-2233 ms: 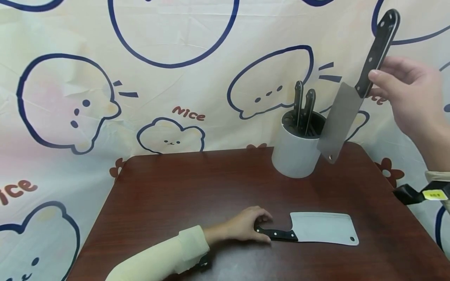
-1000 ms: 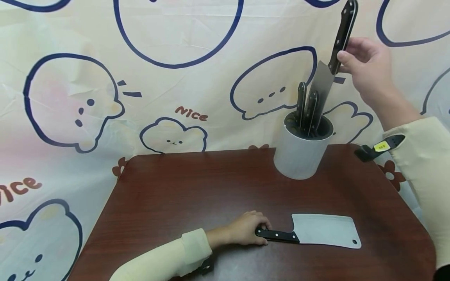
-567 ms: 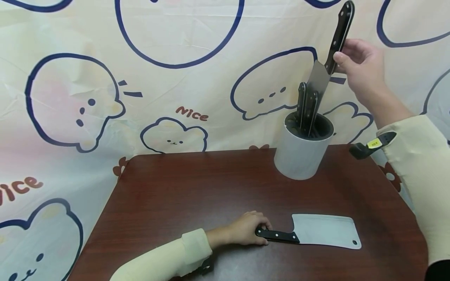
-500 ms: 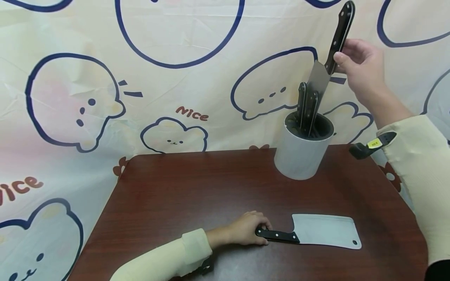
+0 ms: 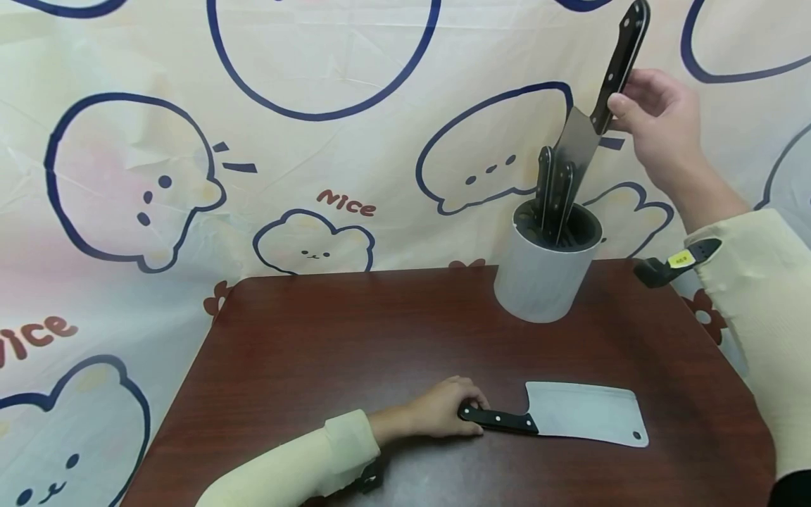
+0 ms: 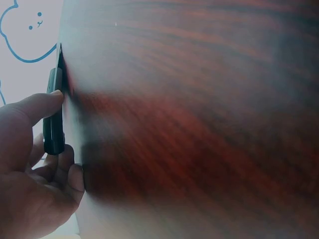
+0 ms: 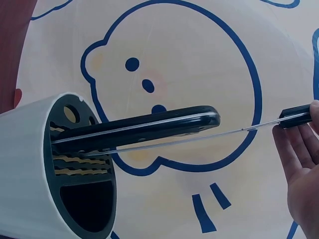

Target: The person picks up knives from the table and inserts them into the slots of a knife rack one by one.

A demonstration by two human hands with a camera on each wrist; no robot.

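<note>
My right hand [image 5: 665, 127] pinches the black handle of a wide-bladed kitchen knife [image 5: 579, 144], handle up and leaning right. In the right wrist view its blade shows edge-on, the lower end at a slot of the white knife holder [image 7: 25, 164]. Two black-handled knives stand in that holder, and one knife handle [image 7: 139, 124] reaches across close beside the blade. On the table, my left hand [image 5: 440, 408] holds the butt of a cleaver's black handle between thumb and fingers. The cleaver [image 5: 586, 412] lies flat, its broad blade pointing right.
The white holder [image 5: 538, 289] stands near the back right of the dark wooden table [image 5: 355, 331]. Its dark insert has wavy slots and a larger opening [image 7: 87, 204]. A patterned cloth [image 5: 285, 162] hangs behind the table.
My right hand has moved left from beside the holder, and the knife's lower blade has gone into its opening. Lately it has shifted slightly right. The left hand keeps its hold on the cleaver.
</note>
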